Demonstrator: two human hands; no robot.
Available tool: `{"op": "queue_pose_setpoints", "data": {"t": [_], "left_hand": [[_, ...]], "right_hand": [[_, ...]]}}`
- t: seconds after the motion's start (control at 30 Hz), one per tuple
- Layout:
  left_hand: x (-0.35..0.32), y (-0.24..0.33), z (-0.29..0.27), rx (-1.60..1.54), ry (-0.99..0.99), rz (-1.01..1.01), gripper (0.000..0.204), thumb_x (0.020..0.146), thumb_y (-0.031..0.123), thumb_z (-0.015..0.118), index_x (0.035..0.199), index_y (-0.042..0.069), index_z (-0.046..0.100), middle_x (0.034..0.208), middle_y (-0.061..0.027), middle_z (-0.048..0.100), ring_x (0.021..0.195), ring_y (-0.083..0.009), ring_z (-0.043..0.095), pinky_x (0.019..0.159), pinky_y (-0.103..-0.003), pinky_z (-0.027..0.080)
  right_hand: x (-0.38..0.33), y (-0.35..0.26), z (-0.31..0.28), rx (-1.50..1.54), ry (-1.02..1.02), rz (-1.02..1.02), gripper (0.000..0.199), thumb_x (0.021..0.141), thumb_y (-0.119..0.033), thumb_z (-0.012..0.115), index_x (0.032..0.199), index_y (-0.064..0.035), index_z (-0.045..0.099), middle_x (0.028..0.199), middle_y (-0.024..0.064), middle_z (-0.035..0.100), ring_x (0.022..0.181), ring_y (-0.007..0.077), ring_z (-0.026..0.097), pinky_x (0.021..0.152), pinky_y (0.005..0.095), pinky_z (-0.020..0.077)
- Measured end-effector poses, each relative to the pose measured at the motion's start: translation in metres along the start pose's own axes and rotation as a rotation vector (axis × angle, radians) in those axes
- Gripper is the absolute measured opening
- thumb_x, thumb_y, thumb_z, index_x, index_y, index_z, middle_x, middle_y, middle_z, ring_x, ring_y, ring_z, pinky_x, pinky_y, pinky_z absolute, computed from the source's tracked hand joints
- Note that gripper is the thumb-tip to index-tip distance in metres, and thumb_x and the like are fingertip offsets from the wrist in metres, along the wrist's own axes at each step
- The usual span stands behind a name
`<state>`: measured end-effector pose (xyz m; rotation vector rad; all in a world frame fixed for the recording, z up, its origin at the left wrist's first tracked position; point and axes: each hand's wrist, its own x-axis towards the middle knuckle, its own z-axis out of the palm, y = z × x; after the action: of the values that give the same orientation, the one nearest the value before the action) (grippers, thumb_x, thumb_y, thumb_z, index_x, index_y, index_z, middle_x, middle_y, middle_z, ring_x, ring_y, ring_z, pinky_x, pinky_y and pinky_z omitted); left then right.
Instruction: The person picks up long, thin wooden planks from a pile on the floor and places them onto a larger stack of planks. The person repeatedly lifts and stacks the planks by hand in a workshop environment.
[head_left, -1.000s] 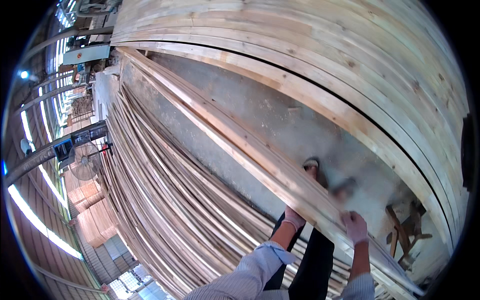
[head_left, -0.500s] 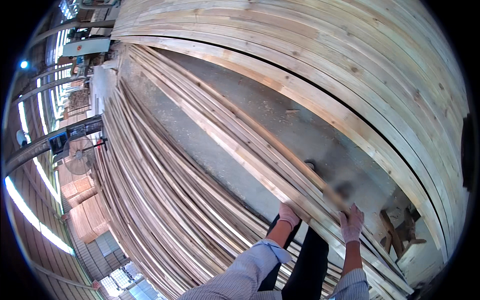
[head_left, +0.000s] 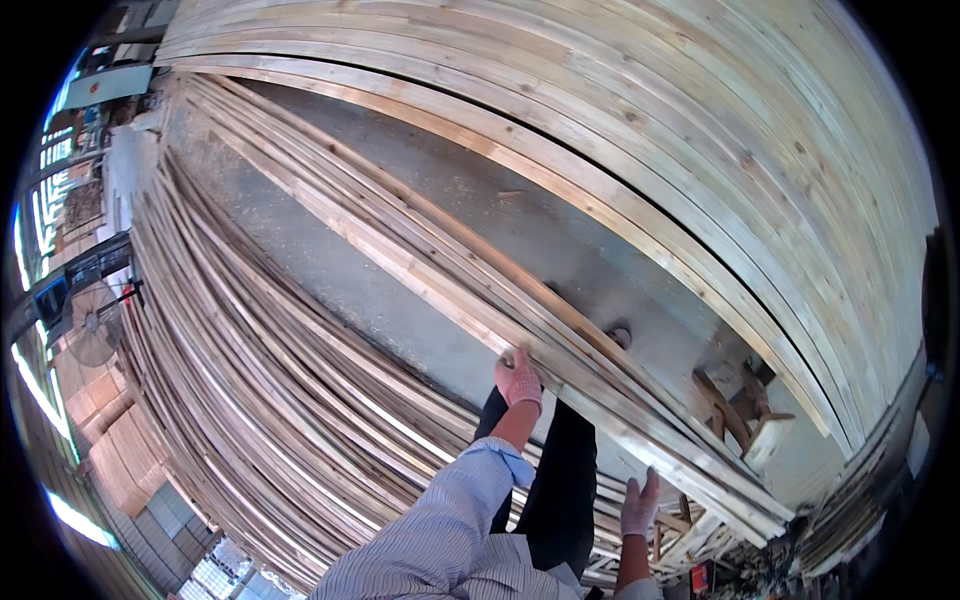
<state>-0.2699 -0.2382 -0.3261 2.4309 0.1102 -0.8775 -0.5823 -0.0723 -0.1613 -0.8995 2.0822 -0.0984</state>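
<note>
A bundle of long wooden planks (head_left: 430, 275) runs diagonally from the far left to the near right, in front of my legs. My left hand (head_left: 518, 382), in a pale pinkish glove, is at the near edge of the closest plank (head_left: 470, 322), its fingers curled against that edge. Lower right, my gloved right hand (head_left: 640, 505) is raised beside the near ends of the planks. Its thumb and fingers are apart, with nothing between them, and it is clear of the wood.
A wide surface of joined light boards (head_left: 640, 110) fills the far right. Many thin wooden strips (head_left: 290, 370) lie along the left. Grey floor (head_left: 370, 285) with wood chips shows between. A wooden trestle (head_left: 725, 410) stands near the right; a fan (head_left: 95, 325) and stacked wood blocks (head_left: 120, 450) are left.
My right hand has come off the planks and moved down, toward me. My left hand stays by the near plank's edge. The view has shifted, moving the scene leftward.
</note>
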Motion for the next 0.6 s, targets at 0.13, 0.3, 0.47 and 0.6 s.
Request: {"op": "queue_pose_setpoints", "data": {"t": [0.13,0.3,0.47,0.6], "left_hand": [[-0.019,0.032,0.0,0.121,-0.106,-0.027,0.07,0.087,0.041,0.069,0.128,-0.012,0.048,0.125,-0.0252,0.057,0.113,-0.0328,0.056,0.1,-0.038,0.042],[-0.044,0.082,0.018,0.424,-0.166,-0.205,0.08,0.078,0.053,0.076,0.124,-0.008,0.049,0.122,-0.0265,0.061,0.111,-0.0389,0.061,0.096,-0.045,0.047],[0.021,0.012,0.041,0.446,-0.163,-0.145,0.06,0.081,0.042,0.075,0.117,-0.003,0.058,0.11,-0.0192,0.068,0.104,-0.0305,0.067,0.086,-0.04,0.053],[-0.016,0.037,0.015,0.288,-0.248,-0.017,0.045,0.085,0.032,0.071,0.109,-0.006,0.064,0.097,-0.0198,0.071,0.083,-0.0288,0.067,0.069,-0.039,0.054]], "right_hand": [[-0.091,0.04,-0.004,0.238,0.014,0.349,0.051,0.094,-0.017,0.064,0.138,0.0027,0.046,0.137,0.0185,0.052,0.128,0.0275,0.049,0.108,0.0355,0.0379],[-0.149,0.034,0.009,0.212,-0.063,0.496,0.056,0.093,-0.033,0.063,0.135,0.0023,0.051,0.136,0.0186,0.056,0.127,0.0281,0.052,0.107,0.0359,0.0394],[-0.139,-0.056,-0.004,0.165,-0.182,0.257,0.053,0.089,-0.034,0.067,0.129,-0.0005,0.057,0.127,0.0216,0.06,0.122,0.0338,0.056,0.103,0.0383,0.0438],[-0.155,-0.042,0.006,0.271,-0.081,0.027,0.05,0.089,-0.032,0.067,0.126,-0.0006,0.058,0.123,0.0212,0.061,0.114,0.0377,0.058,0.098,0.0412,0.0464]]}}
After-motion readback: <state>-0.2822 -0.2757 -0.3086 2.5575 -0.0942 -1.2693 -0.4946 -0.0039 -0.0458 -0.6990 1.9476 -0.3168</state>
